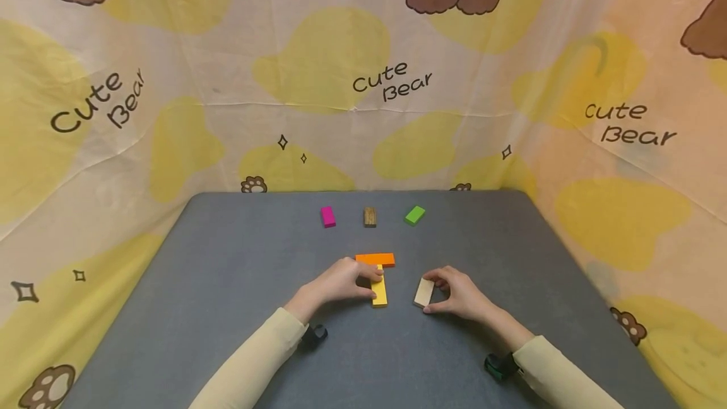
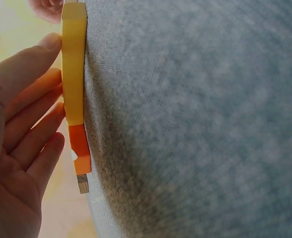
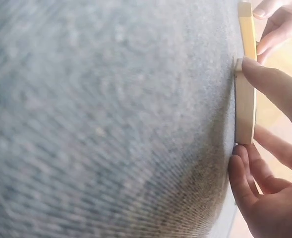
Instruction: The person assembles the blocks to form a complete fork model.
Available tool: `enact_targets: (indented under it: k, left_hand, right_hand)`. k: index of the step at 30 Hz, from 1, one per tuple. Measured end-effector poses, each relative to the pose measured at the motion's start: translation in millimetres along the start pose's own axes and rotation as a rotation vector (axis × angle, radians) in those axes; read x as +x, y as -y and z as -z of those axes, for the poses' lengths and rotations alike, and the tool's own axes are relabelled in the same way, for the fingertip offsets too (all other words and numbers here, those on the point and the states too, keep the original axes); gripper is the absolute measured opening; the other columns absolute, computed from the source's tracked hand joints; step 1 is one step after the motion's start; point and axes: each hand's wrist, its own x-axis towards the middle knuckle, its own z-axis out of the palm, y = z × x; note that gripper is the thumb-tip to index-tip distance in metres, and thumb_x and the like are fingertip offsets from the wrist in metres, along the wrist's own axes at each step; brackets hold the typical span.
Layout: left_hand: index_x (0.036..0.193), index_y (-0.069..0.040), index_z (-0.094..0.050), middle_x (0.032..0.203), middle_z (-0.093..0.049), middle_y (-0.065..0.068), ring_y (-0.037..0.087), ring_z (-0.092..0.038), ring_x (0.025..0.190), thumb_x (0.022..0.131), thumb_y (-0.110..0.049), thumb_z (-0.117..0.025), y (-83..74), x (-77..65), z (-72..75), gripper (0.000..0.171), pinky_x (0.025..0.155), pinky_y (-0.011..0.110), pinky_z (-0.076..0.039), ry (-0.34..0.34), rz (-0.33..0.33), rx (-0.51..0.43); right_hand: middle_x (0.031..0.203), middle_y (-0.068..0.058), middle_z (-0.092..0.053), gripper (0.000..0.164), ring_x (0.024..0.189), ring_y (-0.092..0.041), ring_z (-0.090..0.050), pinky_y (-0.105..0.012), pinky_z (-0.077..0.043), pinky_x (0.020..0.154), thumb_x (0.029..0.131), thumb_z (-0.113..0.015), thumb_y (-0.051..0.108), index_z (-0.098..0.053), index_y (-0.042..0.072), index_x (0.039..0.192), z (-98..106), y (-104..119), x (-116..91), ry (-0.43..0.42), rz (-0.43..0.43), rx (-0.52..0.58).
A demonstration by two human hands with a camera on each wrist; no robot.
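Observation:
On the grey table, a yellow block (image 1: 379, 298) lies lengthwise, with its far end against an orange block (image 1: 375, 259) set crosswise. My left hand (image 1: 341, 281) touches the yellow block, its thumb and fairly straight fingertips resting on the upper face in the left wrist view. To the right, my right hand (image 1: 457, 295) pinches a pale wooden block (image 1: 423, 292) by its two ends, thumb at the near end and fingers at the far end. In the right wrist view, the wooden block (image 3: 245, 109) lies flat, close over the cloth surface.
Farther back stand a magenta block (image 1: 328, 217), a brown wood-grain block (image 1: 370, 217) and a green block (image 1: 415, 215) in a row. A printed curtain (image 1: 318, 81) hangs behind and beside the grey table (image 1: 238, 245). Each wrist carries a dark strap.

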Motion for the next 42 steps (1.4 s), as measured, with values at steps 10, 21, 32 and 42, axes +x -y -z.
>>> enact_targets:
  k: [10, 21, 32, 42]
  left_hand:
    - [0.123, -0.024, -0.068, 0.128, -0.066, -0.012, 0.007, -0.059, 0.125, 0.083, -0.037, -0.074, -0.1, -0.4, -0.4, 0.043, 0.108, 0.034, -0.047, 0.003, -0.001, -0.005]
    - [0.122, -0.024, -0.068, 0.128, -0.066, -0.012, 0.007, -0.059, 0.125, 0.083, -0.038, -0.074, 3.5, 1.0, -1.8, 0.042, 0.108, 0.034, -0.047, -0.010, -0.018, 0.007]
    - [0.123, -0.024, -0.067, 0.128, -0.066, -0.011, 0.007, -0.060, 0.124, 0.083, -0.037, -0.074, 3.4, 0.5, -2.6, 0.043, 0.107, 0.032, -0.047, -0.001, -0.004, -0.002]
    - [0.122, -0.023, -0.068, 0.128, -0.066, -0.010, 0.008, -0.061, 0.122, 0.083, -0.036, -0.074, 1.0, 1.0, -0.9, 0.041, 0.106, 0.033, -0.048, 0.006, 0.004, 0.001]
  right_hand:
    - [0.110, -0.003, -0.064, 0.064, 0.096, -0.015, -0.062, -0.034, -0.057, 0.085, 0.067, -0.087, 0.038, -0.063, 0.012, 0.120, 2, -1, 1, 0.013, -0.014, 0.033]
    - [0.111, -0.005, -0.066, 0.062, 0.096, -0.016, -0.065, -0.032, -0.058, 0.085, 0.066, -0.087, 0.036, -0.065, 0.011, 0.119, 3, 0, 2, 0.014, -0.002, 0.080]
    - [0.117, -0.005, -0.065, 0.064, 0.104, -0.019, -0.066, -0.031, -0.057, 0.089, 0.069, -0.086, 0.036, -0.063, 0.011, 0.122, 5, 12, 1, 0.075, 0.017, 0.150]
    - [0.117, -0.004, -0.064, 0.063, 0.106, -0.019, -0.066, -0.033, -0.056, 0.092, 0.070, -0.086, 0.035, -0.062, 0.012, 0.123, 4, 30, 2, 0.110, 0.063, 0.191]
